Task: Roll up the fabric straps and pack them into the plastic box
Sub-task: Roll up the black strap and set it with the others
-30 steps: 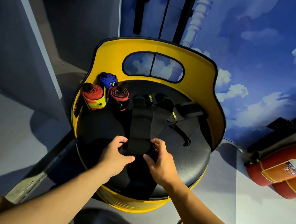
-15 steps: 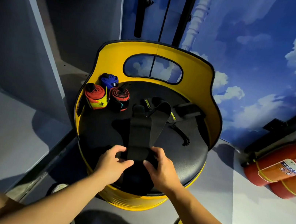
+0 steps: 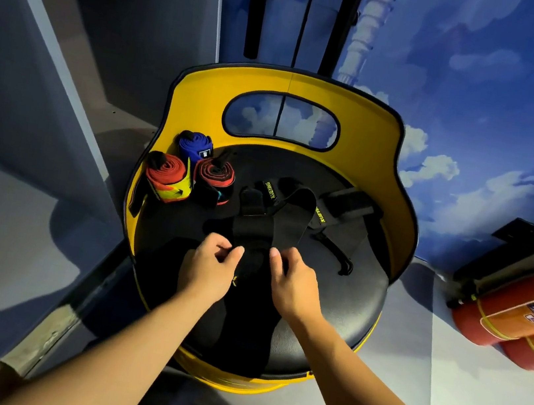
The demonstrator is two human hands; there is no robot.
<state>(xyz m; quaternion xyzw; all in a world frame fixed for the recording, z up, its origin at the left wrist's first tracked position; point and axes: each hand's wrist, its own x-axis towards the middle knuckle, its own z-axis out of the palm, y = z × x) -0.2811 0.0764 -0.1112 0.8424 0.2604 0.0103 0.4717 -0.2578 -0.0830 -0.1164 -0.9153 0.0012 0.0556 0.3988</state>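
Note:
Black fabric straps with yellow lettering lie spread across the black seat of a yellow barrel chair. My left hand and my right hand pinch the near end of one black strap between thumbs and fingers, rolling it. Three rolled straps stand at the seat's back left: a blue one, a red-and-yellow one and a red-and-black one. No plastic box is in view.
The yellow chair back curves round the seat's far side. Red fire extinguishers lie on the floor to the right. A grey cabinet panel stands on the left, and a sky-painted wall rises behind.
Both hands have shifted slightly farther onto the seat along the black strap, and its near end now looks more gathered between the fingers. The rolled straps have not moved.

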